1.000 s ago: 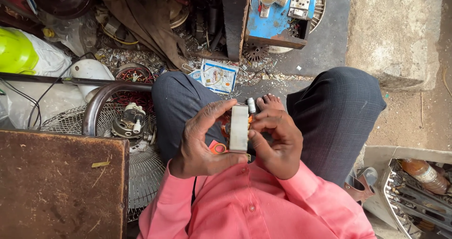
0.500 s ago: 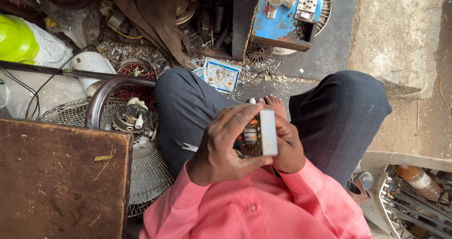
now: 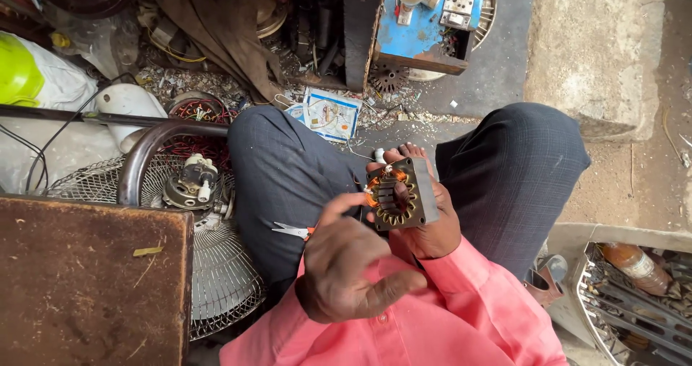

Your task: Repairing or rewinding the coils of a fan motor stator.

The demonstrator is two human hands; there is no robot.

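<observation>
Head view, looking down at a seated person w/ crossed legs, pink shirt, dark trousers.

1. Right hand (image 3: 432,225): closed around the motor stator (image 3: 401,193), gripping it from below and the outer side. Stator is a square laminated steel core w/ a ring of slots and copper windings showing at its upper-left edge; bore faces up toward the camera, core tilted slightly.
2. Left hand (image 3: 346,272): open, palm down, fingers loosely spread. It holds nothing. Index fingertip lies just beside the stator's left edge; contact can't be confirmed.
3. Stator location: above the lap, between the knees, just in front of the bare feet (image 3: 404,153).
4. Scissors (image 3: 292,230) w/ orange handles rest on the left thigh, near the left hand.

Surroundings:
- Fan guard (image 3: 216,272), wire mesh, w/ a fan motor (image 3: 193,182) at its hub, left of the legs.
- Brown wooden bench (image 3: 86,279) at lower left.
- Blue board (image 3: 418,31) carrying switches and sockets, upper centre.
- Printed carton (image 3: 328,114) on the floor, ahead of the left knee.
</observation>
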